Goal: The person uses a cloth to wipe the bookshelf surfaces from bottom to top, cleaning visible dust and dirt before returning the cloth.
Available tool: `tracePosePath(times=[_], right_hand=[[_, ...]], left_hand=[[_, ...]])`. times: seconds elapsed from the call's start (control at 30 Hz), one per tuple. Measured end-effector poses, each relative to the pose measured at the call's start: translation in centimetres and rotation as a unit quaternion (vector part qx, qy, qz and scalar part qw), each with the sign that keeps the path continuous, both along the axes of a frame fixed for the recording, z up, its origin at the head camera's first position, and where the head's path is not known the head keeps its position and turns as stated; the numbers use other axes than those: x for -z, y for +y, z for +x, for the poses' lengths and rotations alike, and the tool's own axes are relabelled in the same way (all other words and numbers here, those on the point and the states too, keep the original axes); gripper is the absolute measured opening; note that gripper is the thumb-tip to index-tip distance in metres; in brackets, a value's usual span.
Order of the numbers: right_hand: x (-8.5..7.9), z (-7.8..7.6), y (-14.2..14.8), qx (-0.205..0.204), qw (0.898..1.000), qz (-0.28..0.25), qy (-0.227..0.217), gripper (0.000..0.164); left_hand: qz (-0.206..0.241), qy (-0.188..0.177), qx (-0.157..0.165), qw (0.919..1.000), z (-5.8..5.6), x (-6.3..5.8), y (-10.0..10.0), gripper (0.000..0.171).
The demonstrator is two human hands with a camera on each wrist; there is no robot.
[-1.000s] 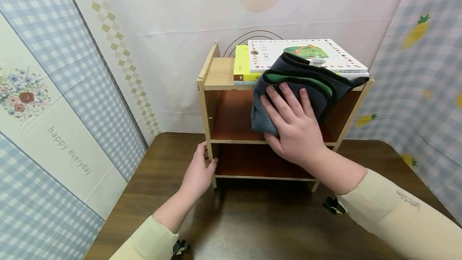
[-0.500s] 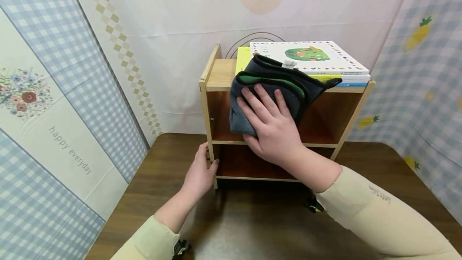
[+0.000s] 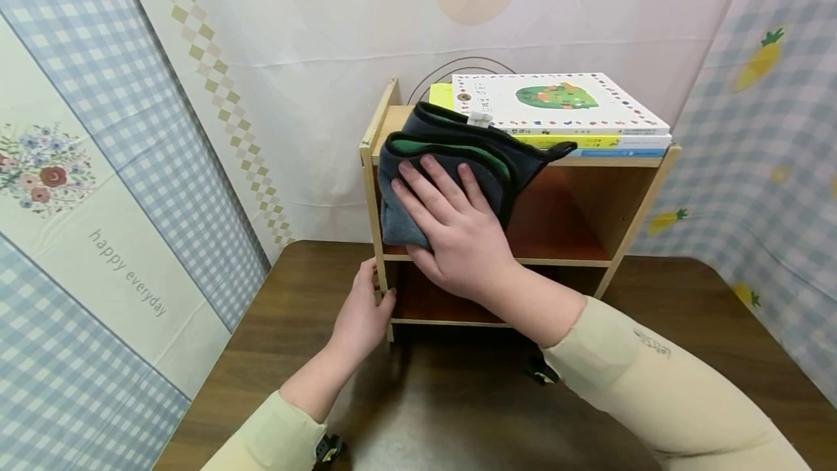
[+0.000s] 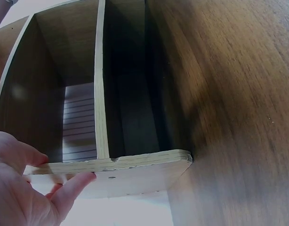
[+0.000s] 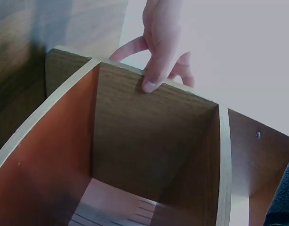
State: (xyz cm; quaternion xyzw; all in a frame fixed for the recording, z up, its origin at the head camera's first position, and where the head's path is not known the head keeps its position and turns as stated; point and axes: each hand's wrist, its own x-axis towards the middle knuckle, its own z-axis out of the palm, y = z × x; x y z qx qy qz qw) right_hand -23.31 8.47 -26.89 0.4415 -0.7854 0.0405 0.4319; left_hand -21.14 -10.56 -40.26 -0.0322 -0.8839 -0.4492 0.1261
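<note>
A small wooden bookshelf stands on the table, its open front toward me. My left hand grips its left side panel low down. In the left wrist view, the thumb lies inside the panel and the fingers outside. My right hand lies with straight fingers on a folded blue-grey cloth with black edging and a green inner layer. The cloth overlaps the front edge of the top board at the left and hides part of the upper compartment. Only a corner of cloth enters the right wrist view.
Several books, a white one uppermost, are stacked on the top board behind the cloth. Brown wood-grain table surrounds the shelf's feet. A pale fabric backdrop hangs behind, with checked panels at the sides.
My right hand has slid the cloth leftward along the shelf's front, from near the right end to the left side. More of the books' spines shows now. The left hand stays put.
</note>
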Motion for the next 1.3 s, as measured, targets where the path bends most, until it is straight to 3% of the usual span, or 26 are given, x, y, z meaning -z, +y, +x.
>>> tracePosePath(times=[0.33,0.73,0.97,1.3], right_hand=[[-0.4,0.2,-1.9,-0.027,0.999,-0.020,-0.022,0.064],[-0.9,0.7,-3.9,0.004,1.000,0.007,-0.016,0.064],[-0.3,0.9,-3.7,0.030,0.998,0.048,-0.014,0.063],[1.0,0.8,-3.5,0.023,0.998,0.063,-0.017,0.063]], left_hand=[[-0.009,-0.010,0.001,0.9999,0.1,-0.1,-0.2,0.051],[-0.020,-0.035,0.011,0.9991,0.3,-0.2,-0.3,0.053],[-0.025,-0.032,0.013,0.9991,0.4,-0.4,-0.4,0.052],[-0.038,-0.009,0.010,0.9992,0.1,-0.1,-0.4,0.054]])
